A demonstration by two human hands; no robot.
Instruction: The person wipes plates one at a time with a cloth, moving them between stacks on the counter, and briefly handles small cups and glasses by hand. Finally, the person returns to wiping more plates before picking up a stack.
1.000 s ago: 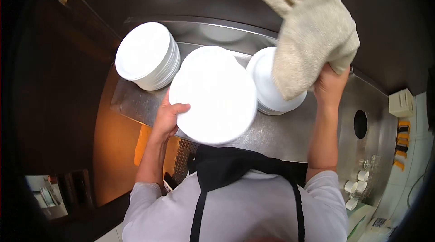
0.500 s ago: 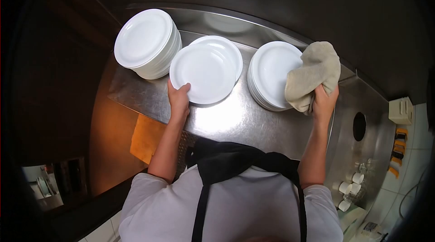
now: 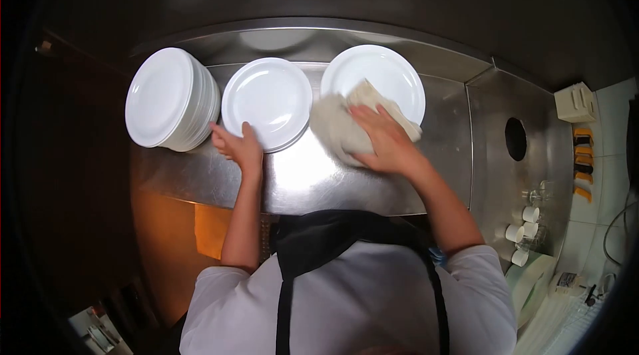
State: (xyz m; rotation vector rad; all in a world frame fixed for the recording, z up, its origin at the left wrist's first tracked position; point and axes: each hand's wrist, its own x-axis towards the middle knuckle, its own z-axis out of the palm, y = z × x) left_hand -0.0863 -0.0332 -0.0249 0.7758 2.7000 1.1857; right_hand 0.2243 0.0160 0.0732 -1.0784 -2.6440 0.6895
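Three stacks of white plates stand in a row on the steel counter. At the front edge of the low middle stack (image 3: 266,99), my left hand (image 3: 239,149) has its thumb and fingers apart and holds nothing. The tall left stack (image 3: 158,99) is just beyond its fingertips. My right hand (image 3: 387,141) presses a beige cloth (image 3: 333,129) at the front of the right stack (image 3: 379,65). The cloth is blurred and hides part of the top plate there. It also hangs over that plate's front left edge.
The steel counter (image 3: 426,185) has a raised back edge behind the plates. To the right is a steel surface with a round dark hole (image 3: 515,139), several white cups (image 3: 530,228) and clear glasses. Yellow-and-black handles (image 3: 584,162) line the tiled wall below a cream box (image 3: 575,103).
My left hand has let go of the plate it held, which now lies on the middle stack. My right hand has swept the cloth leftward across the right stack. The camera view has shifted.
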